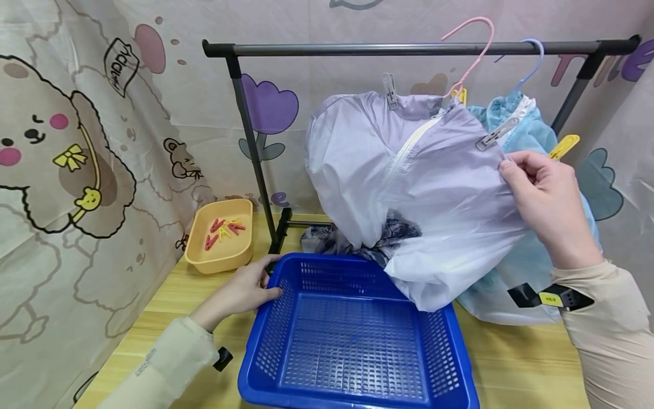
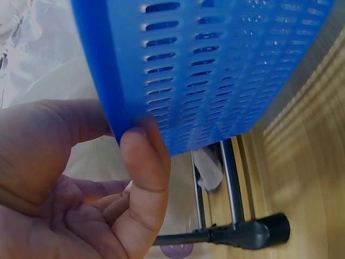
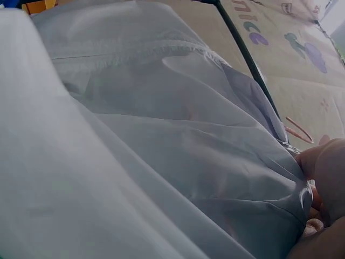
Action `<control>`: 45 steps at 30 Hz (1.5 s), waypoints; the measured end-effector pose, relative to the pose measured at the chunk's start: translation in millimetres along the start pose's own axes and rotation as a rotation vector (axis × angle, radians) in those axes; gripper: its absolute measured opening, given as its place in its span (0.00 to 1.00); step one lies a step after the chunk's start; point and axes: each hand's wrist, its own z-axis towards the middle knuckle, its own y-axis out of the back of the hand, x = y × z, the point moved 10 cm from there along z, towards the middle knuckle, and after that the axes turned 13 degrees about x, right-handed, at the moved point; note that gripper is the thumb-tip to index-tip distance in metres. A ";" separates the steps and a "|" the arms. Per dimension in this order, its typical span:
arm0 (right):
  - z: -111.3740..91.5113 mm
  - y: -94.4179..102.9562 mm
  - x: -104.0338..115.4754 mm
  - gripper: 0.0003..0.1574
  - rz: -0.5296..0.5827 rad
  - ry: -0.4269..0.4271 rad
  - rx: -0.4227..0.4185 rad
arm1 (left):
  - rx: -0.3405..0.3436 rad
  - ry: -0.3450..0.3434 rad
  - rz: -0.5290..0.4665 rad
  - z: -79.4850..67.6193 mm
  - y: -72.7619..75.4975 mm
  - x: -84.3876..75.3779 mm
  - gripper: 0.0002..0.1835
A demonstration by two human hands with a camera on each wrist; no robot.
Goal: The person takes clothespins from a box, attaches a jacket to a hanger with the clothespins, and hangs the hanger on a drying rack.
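Observation:
A lilac-to-white zipped jacket (image 1: pixel 449 165) hangs from a pink hanger (image 1: pixel 480 51) on the rack's bar, with a clear clothespin (image 1: pixel 390 91) and a second clear clothespin (image 1: pixel 495 136) on its upper part. My right hand (image 1: pixel 546 199) pinches the jacket's cloth at its right side between thumb and fingers. In the right wrist view the jacket's pale fabric (image 3: pixel 178 135) fills most of the frame. A blue plastic basket (image 1: pixel 357 341) stands on the table, its inside showing bare mesh. My left hand (image 1: pixel 247 287) grips the basket's left rim, thumb on one side and fingers on the other.
A light blue garment (image 1: pixel 536 255) hangs behind the jacket on a blue hanger (image 1: pixel 533 62), with a yellow clothespin (image 1: pixel 564 146). Left of the dark clothes rack (image 1: pixel 250 130) sits a yellow tub (image 1: pixel 219 258) with red and yellow clothespins. Dark crumpled cloth (image 1: pixel 327 238) lies behind the basket.

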 end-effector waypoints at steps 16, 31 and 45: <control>2.1 2.1 4.7 0.21 0.007 0.007 0.002 | -0.022 0.065 0.014 -26.1 15.2 24.5 0.41; 2.5 4.7 4.9 0.23 -0.006 -0.020 0.004 | -0.031 0.092 -0.034 -33.0 33.0 49.3 0.39; 2.4 6.1 5.1 0.25 -0.015 -0.019 -0.006 | -0.072 0.105 0.222 -35.2 50.6 31.4 0.44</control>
